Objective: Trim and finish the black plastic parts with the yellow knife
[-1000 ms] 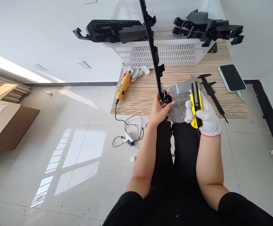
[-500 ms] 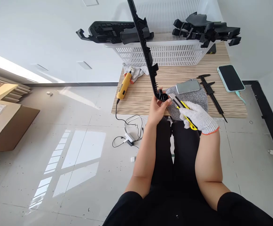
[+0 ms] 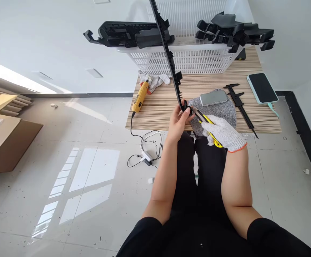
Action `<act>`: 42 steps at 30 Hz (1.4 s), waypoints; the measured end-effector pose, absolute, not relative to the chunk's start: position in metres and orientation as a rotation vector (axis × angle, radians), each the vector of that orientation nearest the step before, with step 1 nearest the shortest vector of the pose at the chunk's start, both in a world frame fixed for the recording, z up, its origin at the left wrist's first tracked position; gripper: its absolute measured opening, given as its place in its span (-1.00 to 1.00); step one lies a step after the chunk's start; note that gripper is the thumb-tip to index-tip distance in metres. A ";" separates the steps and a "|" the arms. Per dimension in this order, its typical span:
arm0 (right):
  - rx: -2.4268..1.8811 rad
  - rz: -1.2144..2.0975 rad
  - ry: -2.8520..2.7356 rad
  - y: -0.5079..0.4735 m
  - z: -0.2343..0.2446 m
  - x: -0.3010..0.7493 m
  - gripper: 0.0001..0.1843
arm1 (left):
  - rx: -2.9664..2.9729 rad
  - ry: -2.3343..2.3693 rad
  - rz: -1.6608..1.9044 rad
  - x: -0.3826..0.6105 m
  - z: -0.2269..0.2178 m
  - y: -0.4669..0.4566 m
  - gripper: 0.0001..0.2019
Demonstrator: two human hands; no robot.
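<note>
My bare left hand (image 3: 179, 123) is closed around the lower end of a long black plastic strip (image 3: 168, 57) that rises steeply up out of the picture. My right hand (image 3: 223, 132), in a white knit glove, grips a yellow utility knife (image 3: 208, 125). The knife's blade tip rests against the strip's lower end, just beside my left fingers. Both hands hover over the near edge of a low striped wooden table (image 3: 160, 107), above a grey cloth (image 3: 225, 109).
A white slatted basket (image 3: 192, 59) at the table's back carries black plastic parts (image 3: 232, 32). A yellow rotary tool (image 3: 140, 96), a glove, a grey block (image 3: 213, 97), a black caliper (image 3: 241, 105) and a phone (image 3: 262, 88) lie on the table. A cable and adapter (image 3: 146, 157) sit on the floor.
My right hand swung the knife from upright, away from the strip, down and left until its blade met the strip's lower end. The strip tilted slightly left.
</note>
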State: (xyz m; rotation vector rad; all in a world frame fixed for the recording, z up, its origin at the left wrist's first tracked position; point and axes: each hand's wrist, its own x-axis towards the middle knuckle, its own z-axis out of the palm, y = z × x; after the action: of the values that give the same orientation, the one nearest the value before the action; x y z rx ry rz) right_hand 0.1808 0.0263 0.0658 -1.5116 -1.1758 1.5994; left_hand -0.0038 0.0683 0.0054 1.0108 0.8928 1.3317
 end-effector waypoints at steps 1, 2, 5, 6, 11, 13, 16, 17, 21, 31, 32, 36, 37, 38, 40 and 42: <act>-1.511 1.605 -1.158 0.026 0.066 0.181 -0.78 | 1.005 0.892 1.324 -0.004 0.006 0.068 -0.39; -1.512 1.612 -1.141 0.026 0.066 0.181 -0.77 | 1.004 0.889 1.314 -0.004 0.007 0.068 -0.41; -1.521 1.625 -1.132 0.025 0.069 0.180 -0.76 | 1.021 0.875 1.290 -0.006 0.006 0.068 -0.41; -1.529 1.629 -1.132 0.025 0.070 0.180 -0.76 | 1.032 0.872 1.289 -0.006 0.005 0.068 -0.40; -1.555 1.653 -1.099 0.026 0.073 0.178 -0.75 | 1.065 0.876 1.305 -0.006 0.001 0.070 -0.36; -1.552 1.660 -1.083 0.025 0.074 0.177 -0.75 | 1.071 0.881 1.309 -0.006 0.000 0.071 -0.36; -1.548 1.662 -1.052 0.025 0.074 0.176 -0.75 | 1.089 0.891 1.306 -0.006 0.000 0.071 -0.37; -1.546 1.658 -1.045 0.024 0.074 0.175 -0.74 | 1.093 0.891 1.303 -0.006 0.000 0.071 -0.37; -1.541 1.653 -1.015 0.023 0.074 0.173 -0.73 | 1.092 0.892 1.298 -0.005 0.000 0.071 -0.37; -1.508 1.647 -1.014 0.021 0.074 0.171 -0.76 | 1.075 0.888 1.315 -0.004 0.001 0.072 -0.37; -1.506 1.644 -1.019 0.021 0.074 0.171 -0.77 | 1.078 0.892 1.312 -0.004 0.001 0.072 -0.37; -1.519 1.629 -1.026 0.021 0.073 0.170 -0.77 | 1.089 0.894 1.299 -0.004 0.001 0.073 -0.40; -1.525 1.622 -1.027 0.021 0.073 0.170 -0.77 | 1.087 0.892 1.300 -0.004 0.001 0.073 -0.40; -1.531 1.616 -1.027 0.021 0.072 0.169 -0.76 | 1.085 0.891 1.303 -0.004 0.001 0.073 -0.41; -1.534 1.610 -1.022 0.021 0.072 0.169 -0.73 | 1.080 0.885 1.310 -0.004 0.001 0.074 -0.41; -1.529 1.615 -1.017 0.021 0.071 0.168 -0.70 | 1.085 0.873 1.311 -0.004 0.001 0.074 -0.41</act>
State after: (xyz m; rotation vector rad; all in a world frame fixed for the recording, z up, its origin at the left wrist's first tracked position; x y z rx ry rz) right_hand 0.1681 0.0211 0.0713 -1.5286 -1.0172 1.6147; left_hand -0.0036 0.0744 0.0011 1.0847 0.8733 1.3115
